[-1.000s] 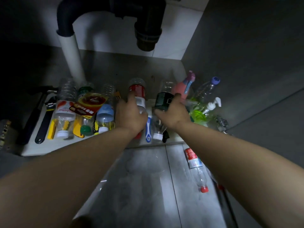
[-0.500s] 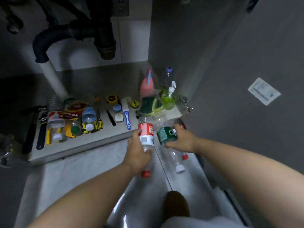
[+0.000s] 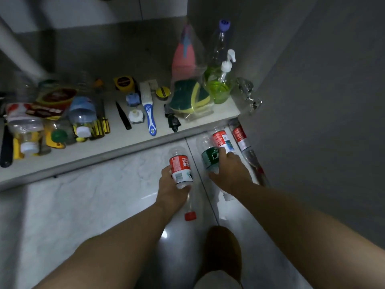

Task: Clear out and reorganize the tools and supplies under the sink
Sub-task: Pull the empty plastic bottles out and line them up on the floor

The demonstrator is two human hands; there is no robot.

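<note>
While left hand point(image 3: 169, 188) clamps fingers on red-label bottle point(image 3: 180, 167), right hand point(image 3: 231, 172) on green-label bottle point(image 3: 210, 157): four bottles out, shelf point(image 3: 104, 151) mostly uncleared.

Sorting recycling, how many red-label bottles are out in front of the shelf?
3. One red-label bottle in the left hand; a second beside the green-label bottle the right hand holds; a third along the wall. More may hide beneath that arm.

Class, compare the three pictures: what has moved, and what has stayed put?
The left hand pulled the red-label bottle, the right hand the green-label bottle, off the shelf down toward the floor; both still gripped. The brush and pump bottle stayed.
</note>
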